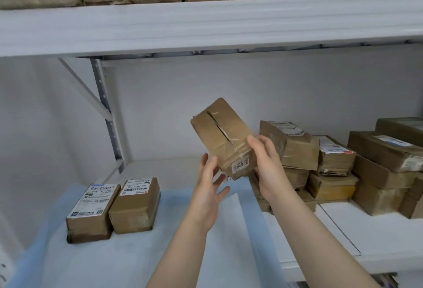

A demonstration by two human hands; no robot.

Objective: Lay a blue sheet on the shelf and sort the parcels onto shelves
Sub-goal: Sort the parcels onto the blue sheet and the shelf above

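Head view: a taped brown parcel hangs tilted in mid-air at frame centre, above the shelf.
Right hand: grips the parcel's near end at its 4 o'clock corner, fingers wrapped over the taped edge.
Left hand: fingers spread at the parcel's 7 o'clock; whether it is touching or just short, I cannot tell.
Blue sheet: already laid at 7 o'clock, with two parcels side by side on it.
Doing it well: I'd slide the left palm underneath, turn the label upward, and set it square at the pair's 3 o'clock without rucking the sheet.
Hard to see: the held label is unreadable and the underside is hidden; the pile at 3 o'clock runs off frame.
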